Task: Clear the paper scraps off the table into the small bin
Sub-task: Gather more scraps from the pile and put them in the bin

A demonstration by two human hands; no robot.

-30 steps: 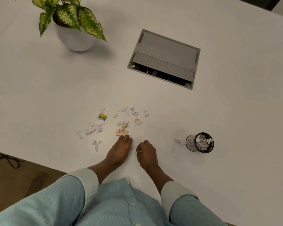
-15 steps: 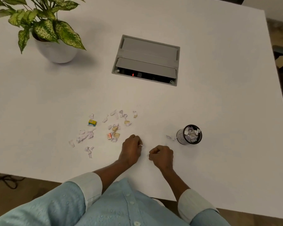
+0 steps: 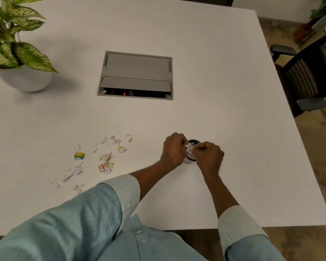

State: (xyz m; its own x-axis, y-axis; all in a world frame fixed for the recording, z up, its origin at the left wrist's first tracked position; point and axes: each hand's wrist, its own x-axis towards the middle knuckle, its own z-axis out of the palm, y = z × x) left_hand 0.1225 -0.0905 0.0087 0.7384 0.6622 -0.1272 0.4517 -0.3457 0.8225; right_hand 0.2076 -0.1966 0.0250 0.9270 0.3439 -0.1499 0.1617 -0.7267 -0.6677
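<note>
From my head camera, both my hands are over the small bin [image 3: 194, 142], which stands on the table [image 3: 215, 91] to my right front. Only a dark arc of its rim and a sliver of its lower wall show between my hands. White paper fills its mouth.

My left hand [image 3: 174, 150] is on the bin's left side, fingers curled, pinching a white scrap [image 3: 186, 146] at the fingertips just above the opening. My right hand [image 3: 209, 157] is on the bin's right side, fingers curled in toward the opening. I cannot tell whether it grips anything, as the fingertips blur into the white paper there.

To the left of the bin, well apart from it, the paper scraps [image 3: 106, 158] lie scattered flat on the table in a loose patch. Among them are a yellow-green piece [image 3: 78, 155] on the left and an orange piece [image 3: 101, 167] near the middle.

Farther back, a grey cable box [image 3: 136, 72] is set into the table, a small red light showing in its near slot. A leafy plant in a white pot [image 3: 24, 81] stands at the far left. A dark chair [image 3: 307, 78] is beyond the table's right edge.
</note>
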